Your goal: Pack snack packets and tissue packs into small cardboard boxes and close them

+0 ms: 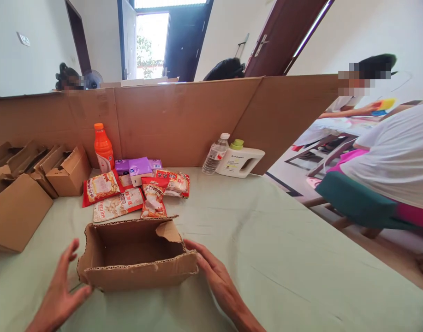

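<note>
An open cardboard box [138, 276] with rough-cut edges stands on the table in front of me, with nothing inside that I can see. At its left end my left hand [61, 288] is spread, thumb close to the lower corner. My right hand [214, 272] lies along the box's right end, fingers stretched out and touching or nearly touching the cardboard. Just behind the box are a red snack bag [154, 196], a white-and-red pouch with a squirrel picture [119, 205], another red snack bag [102, 186] and a clear-and-red food packet [176, 183].
Purple tissue packs [139, 168] and an orange bottle [103, 147] stand behind the snacks. A clear water bottle [216, 154] leans by a white jug [241, 162]. Several cardboard boxes [68, 173] are at left. A cardboard partition [183, 120] closes the back; people sit beyond and at right.
</note>
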Motion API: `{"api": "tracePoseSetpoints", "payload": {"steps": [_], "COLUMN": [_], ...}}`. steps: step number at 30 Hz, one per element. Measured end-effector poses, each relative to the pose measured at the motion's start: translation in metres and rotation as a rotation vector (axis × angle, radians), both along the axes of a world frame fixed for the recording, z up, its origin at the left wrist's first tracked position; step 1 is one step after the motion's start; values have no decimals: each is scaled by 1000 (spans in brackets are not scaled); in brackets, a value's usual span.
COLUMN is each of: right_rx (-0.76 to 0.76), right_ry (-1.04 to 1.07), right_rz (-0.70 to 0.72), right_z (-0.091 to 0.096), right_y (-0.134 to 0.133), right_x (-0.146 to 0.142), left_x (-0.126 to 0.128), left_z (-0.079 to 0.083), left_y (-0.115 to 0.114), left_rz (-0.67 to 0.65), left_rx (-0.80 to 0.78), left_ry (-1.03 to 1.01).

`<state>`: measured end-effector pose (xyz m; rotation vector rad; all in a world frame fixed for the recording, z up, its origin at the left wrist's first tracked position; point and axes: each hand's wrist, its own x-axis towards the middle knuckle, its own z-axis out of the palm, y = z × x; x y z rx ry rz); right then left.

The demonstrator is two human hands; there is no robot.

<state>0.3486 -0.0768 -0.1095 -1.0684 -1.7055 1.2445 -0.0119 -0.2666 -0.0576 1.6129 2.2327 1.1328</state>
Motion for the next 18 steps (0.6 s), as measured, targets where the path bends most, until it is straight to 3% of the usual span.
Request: {"api": "tracePoseSetpoints", "payload": {"steps": [3, 6, 13, 18], "right_rx": [11, -56, -143, -180], "right_ry": [19, 22, 129, 66], "right_rz": [83, 84, 11, 33], "right_z": [0, -1, -15, -6], "right_y": [-17, -30, -44, -42], "right_x": [-21, -29, -22, -24], "left_x": [14, 22, 18, 21], "left_z": [-39, -58, -69, -69], "left_y": [12, 18, 12, 8], "left_rz": [-126, -157, -93, -84], "left_rx": [-114, -186, -302, -319], "left_ry": [-97, -103, -90, -29]}}
